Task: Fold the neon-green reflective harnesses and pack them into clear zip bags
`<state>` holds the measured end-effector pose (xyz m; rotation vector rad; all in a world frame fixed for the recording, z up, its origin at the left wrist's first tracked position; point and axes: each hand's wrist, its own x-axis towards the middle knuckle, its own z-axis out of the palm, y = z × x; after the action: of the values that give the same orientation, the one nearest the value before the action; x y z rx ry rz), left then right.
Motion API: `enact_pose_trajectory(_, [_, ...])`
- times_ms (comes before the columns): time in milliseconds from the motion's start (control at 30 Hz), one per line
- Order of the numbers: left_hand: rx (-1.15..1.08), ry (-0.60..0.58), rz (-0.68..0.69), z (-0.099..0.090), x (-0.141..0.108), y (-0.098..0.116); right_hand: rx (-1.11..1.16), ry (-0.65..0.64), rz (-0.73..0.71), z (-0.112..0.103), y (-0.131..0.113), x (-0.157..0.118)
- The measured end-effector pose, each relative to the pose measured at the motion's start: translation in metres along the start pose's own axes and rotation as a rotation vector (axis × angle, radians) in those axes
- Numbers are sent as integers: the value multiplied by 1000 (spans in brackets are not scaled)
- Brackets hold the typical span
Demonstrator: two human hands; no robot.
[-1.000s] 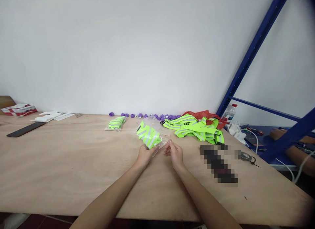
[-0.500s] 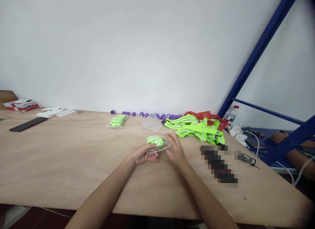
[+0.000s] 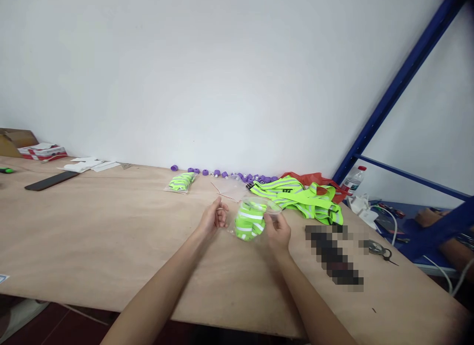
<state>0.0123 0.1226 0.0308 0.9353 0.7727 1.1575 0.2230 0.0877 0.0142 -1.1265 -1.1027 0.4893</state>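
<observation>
A clear plastic bag (image 3: 273,206) holds a folded neon-yellow reflective strap (image 3: 250,220) with silvery stripes, above the table in front of me. My right hand (image 3: 278,232) pinches the bag along its right side, thumb and fingers closed on the film. Beside the bag's left edge is my left hand (image 3: 214,217), palm turned inward, fingers loosely bent and nothing visible in them. Behind the hands lies a flat clear bag (image 3: 231,188) with a red line along its edge. Farther left is another bagged reflective strap (image 3: 181,182).
Loose reflective straps (image 3: 301,199) lie on red material (image 3: 314,179) at right. Several purple caps (image 3: 224,174) line the wall. A pixelated dark item (image 3: 333,256) sits right, a black bar (image 3: 52,180) left. Behind the blue frame (image 3: 400,83), another person's hand (image 3: 427,217) shows.
The bag with the strap has moved right and turned, showing more of the strap. My left hand has come off it and shifted left; my right hand now grips its right side.
</observation>
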Motion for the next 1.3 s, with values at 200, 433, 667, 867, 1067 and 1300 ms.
enact_pose_trajectory(200, [66,50,63,9,1,-14,177,-162,187,9,1,-3])
enact_pose_trajectory(433, [-55,-68,-41,23,-9,-31,269,-310,283,20,2,-15])
enact_pose_trajectory(667, [14,-49,-20,19,-8,-32,260,-229,300,17,10,-8])
enact_pose_trajectory(867, [96,-38,-21,17,-8,-33,309,-238,335,16,16,-7])
enact_pose_trajectory(1067, [137,28,9,16,-5,-31,324,-211,346,15,13,-7])
enact_pose_trajectory(1300, [130,32,64,16,-4,-27,301,-210,346,14,10,-5])
